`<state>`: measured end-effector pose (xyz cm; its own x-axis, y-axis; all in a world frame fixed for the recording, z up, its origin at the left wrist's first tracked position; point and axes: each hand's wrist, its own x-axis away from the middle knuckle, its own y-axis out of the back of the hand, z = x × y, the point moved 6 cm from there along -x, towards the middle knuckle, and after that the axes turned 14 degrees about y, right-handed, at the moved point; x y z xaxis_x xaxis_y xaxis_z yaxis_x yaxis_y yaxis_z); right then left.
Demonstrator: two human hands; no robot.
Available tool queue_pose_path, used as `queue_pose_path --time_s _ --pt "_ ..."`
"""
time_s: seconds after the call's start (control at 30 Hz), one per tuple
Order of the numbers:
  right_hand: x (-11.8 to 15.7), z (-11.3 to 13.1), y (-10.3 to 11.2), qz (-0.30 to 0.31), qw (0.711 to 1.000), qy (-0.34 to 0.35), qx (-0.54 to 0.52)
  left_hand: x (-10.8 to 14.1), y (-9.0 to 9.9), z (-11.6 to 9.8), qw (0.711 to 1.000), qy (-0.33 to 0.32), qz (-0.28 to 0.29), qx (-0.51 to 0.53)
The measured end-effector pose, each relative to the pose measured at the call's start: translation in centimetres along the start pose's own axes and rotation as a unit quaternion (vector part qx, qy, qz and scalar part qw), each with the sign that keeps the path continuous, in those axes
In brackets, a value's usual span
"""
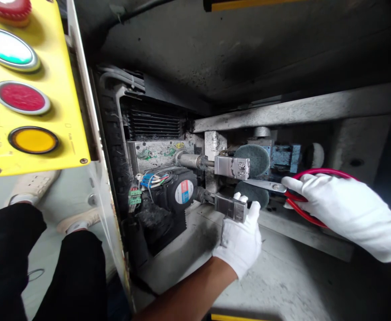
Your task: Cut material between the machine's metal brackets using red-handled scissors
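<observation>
My right hand (336,200), in a white glove, is closed on red-handled scissors (272,185). Their blades point left, reaching between two round grey-green pads. The upper pad (257,160) sits behind a shiny metal block (227,166) on a shaft. A second metal block (229,206) lies below it, in front of the lower pad (260,196). My left hand (240,243), also gloved in white, grips this lower block from underneath, with fingertips showing at its right end. Part of the lower pad is hidden behind the fingers and block.
A yellow control panel (62,147) with several buttons stands at the left, beside a thin metal door edge (108,209). Inside the machine are a black motor (169,191) with loose wires (153,179) and a pale frame bar (282,113) above the pads.
</observation>
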<state>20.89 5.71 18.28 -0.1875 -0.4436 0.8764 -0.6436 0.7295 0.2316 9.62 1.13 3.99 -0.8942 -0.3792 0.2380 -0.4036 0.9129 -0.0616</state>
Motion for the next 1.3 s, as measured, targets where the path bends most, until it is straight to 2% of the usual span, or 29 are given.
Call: queue_pose_path --time_s 0.1,0.23,0.3,0.67,1.0,1.17,1.3 --pt "-0.1 -0.2 0.2 0.011 1.000 -0.011 -0.013 0.0 0.1 0.0 1.000 0.009 -0.008 0.002" --pt "-0.3 0.1 1.0 -0.023 0.999 0.021 0.044 -0.1 0.4 0.0 1.000 0.005 -0.005 0.002" --pt "-0.4 0.2 1.0 -0.030 0.998 0.028 0.041 -0.2 0.4 0.0 1.000 0.001 -0.003 0.001" --pt "-0.9 0.1 0.7 -0.006 0.999 0.035 0.015 -0.1 0.1 -0.3 1.000 -0.001 0.009 -0.002" --pt "-1.1 -0.9 0.4 0.048 0.994 -0.016 -0.100 -0.1 0.5 -0.3 1.000 0.003 0.008 0.007" --pt "-1.3 -0.7 1.0 0.030 0.999 0.008 -0.035 -0.1 0.6 -0.2 1.000 0.000 0.000 0.014" --pt "-1.2 -0.4 0.7 0.014 1.000 0.014 -0.019 0.0 0.3 -0.1 1.000 0.000 -0.005 0.018"
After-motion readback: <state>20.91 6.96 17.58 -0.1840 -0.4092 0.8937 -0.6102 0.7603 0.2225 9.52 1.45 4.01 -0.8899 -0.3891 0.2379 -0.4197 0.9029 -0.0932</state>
